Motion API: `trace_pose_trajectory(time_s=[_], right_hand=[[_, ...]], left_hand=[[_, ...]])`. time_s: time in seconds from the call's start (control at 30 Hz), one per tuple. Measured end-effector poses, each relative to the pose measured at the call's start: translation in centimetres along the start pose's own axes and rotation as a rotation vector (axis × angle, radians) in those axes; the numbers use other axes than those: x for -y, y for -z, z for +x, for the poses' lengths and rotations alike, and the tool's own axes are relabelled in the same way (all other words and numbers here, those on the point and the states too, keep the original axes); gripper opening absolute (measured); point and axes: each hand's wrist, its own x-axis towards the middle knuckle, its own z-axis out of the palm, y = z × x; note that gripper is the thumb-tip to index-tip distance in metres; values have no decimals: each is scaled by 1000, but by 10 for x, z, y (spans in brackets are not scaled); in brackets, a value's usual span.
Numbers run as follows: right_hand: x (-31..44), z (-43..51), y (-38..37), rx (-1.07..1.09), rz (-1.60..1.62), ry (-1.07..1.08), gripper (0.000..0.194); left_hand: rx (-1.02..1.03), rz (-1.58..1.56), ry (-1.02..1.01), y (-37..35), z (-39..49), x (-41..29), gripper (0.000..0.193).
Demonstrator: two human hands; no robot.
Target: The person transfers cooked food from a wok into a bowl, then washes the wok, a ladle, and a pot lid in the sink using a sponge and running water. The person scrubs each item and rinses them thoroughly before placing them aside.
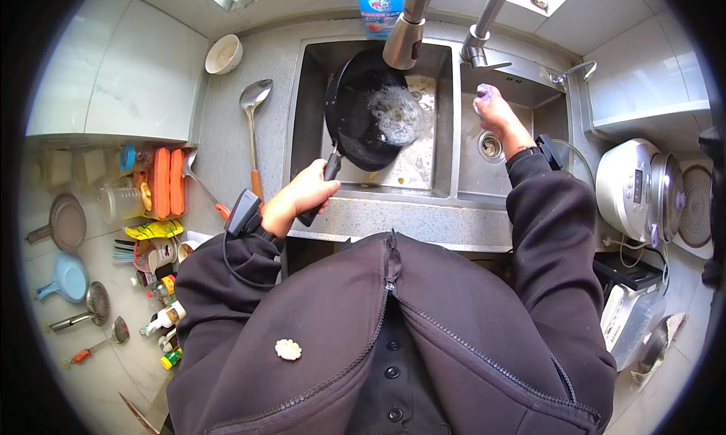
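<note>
My left hand (303, 192) grips the dark handle of a black wok (354, 109), which is tilted inside the left basin of a steel double sink (455, 123). Foamy water (395, 114) lies at the wok's right side and seems to run over its lower rim. Over the right basin, my right hand (502, 117) is closed around a small purple and white scrubber or cloth (483, 97), partly hidden by the fingers. Below that hand is the drain strainer (490, 147), with bits of food in it.
A pull-down faucet head (404, 42) hangs over the left basin's back edge, beside a blue detergent bottle (379, 7). Left of the sink lie a wooden-handled steel ladle (256, 95) and a white bowl (224, 54). A white rice cooker (624, 188) stands at right.
</note>
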Motion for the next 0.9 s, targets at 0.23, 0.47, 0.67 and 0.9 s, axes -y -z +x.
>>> trace_pose_trajectory(time_s=[0.23, 0.47, 0.67, 0.9], right_hand=[[-23, 28, 12, -59, -187, -88, 40], [-30, 39, 14, -262, -518, 318, 44], [13, 23, 32, -544, -500, 484, 36], [48, 14, 42, -374, -764, 257, 39]], left_hand=[[-236, 331, 31, -1, -34, -7, 60], [-418, 786, -213, 3, -38, 21, 58], [-209, 371, -9, 17, -54, 1, 59], [165, -203, 34, 35, -13, 19, 54]])
